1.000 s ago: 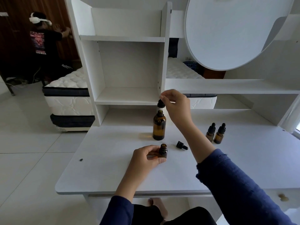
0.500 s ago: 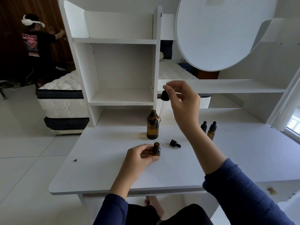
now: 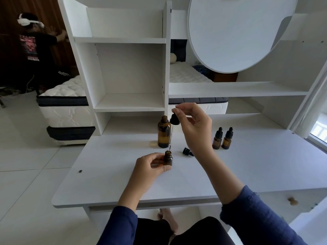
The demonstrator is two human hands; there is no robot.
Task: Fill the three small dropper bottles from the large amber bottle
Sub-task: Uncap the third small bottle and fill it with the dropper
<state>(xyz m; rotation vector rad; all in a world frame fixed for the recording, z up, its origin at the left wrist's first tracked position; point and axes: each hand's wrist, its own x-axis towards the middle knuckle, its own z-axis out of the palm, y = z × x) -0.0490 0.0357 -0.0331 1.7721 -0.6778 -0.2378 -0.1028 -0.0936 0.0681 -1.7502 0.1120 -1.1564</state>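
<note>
The large amber bottle stands uncapped on the white desk. My right hand pinches the black bulb of its dropper, and the glass pipette hangs down with its tip just above the mouth of a small uncapped amber bottle. My left hand grips that small bottle upright on the desk. Its black dropper cap lies on the desk to the right. Two capped small dropper bottles stand side by side farther right.
A white shelf unit rises behind the bottles, with a round white panel at the upper right. A small dark screw hole marks the desk's left part. A person with a headset stands far back left, beside a mattress.
My right hand lifted the dropper out of the large bottle and carried it down and forward, so the pipette tip now hangs over the small bottle. My left hand kept its hold.
</note>
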